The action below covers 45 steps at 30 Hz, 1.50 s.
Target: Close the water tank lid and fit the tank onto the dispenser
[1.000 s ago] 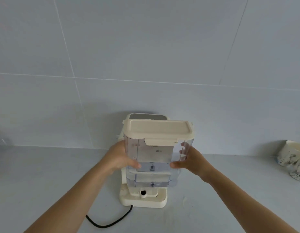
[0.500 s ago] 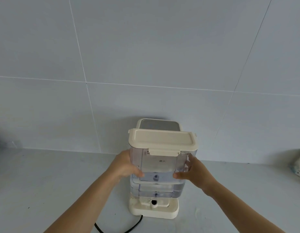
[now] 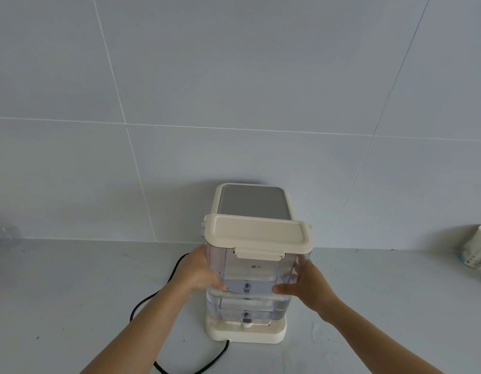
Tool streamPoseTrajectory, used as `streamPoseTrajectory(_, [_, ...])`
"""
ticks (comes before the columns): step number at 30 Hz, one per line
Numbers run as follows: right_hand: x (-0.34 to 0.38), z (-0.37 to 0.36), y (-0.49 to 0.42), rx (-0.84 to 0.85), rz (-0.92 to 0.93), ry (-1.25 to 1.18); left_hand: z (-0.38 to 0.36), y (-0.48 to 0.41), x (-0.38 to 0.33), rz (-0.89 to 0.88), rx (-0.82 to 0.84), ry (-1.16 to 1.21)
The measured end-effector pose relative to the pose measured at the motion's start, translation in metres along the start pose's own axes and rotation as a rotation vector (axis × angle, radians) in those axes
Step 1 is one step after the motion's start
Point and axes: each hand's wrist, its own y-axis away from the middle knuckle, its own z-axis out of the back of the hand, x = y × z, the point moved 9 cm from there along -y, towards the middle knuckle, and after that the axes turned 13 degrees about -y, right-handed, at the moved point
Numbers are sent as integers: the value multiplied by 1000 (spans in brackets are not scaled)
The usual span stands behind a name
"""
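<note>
The left hand (image 3: 197, 273) and right hand (image 3: 309, 286) clasp the clear water tank (image 3: 250, 276) from 9 and 3 o'clock, fingers wrapped on its walls. Its cream lid (image 3: 257, 236) sits shut; the tank stands over the dispenser (image 3: 247, 332) base on the surface (image 3: 72, 292).

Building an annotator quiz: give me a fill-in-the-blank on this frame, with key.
1. The tank is held by ____ hands, the left hand and the right hand.
2. The tank's lid is ____.
3. The power cord is coloured ____.
4. The cup stands at the picture's ____ edge.

Missing words: two; closed; black; right
</note>
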Motion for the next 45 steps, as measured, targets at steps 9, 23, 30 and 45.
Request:
streamPoseTrajectory(9, [-14, -3, -3, -12, -16, 48, -15, -4, 11, -25, 35, 86])
streamPoseTrajectory(23, [-23, -3, -5, -26, -2, 95, -22, -8, 20, -63, 11, 60])
streamPoseTrajectory(30, [-27, -5, -5, -21, -1, 92, -24, -10, 25, -83, 5, 50])
streamPoseTrajectory(45, [-33, -4, -3, -29, -46, 102, -33, 0, 18, -105, 118, 121])
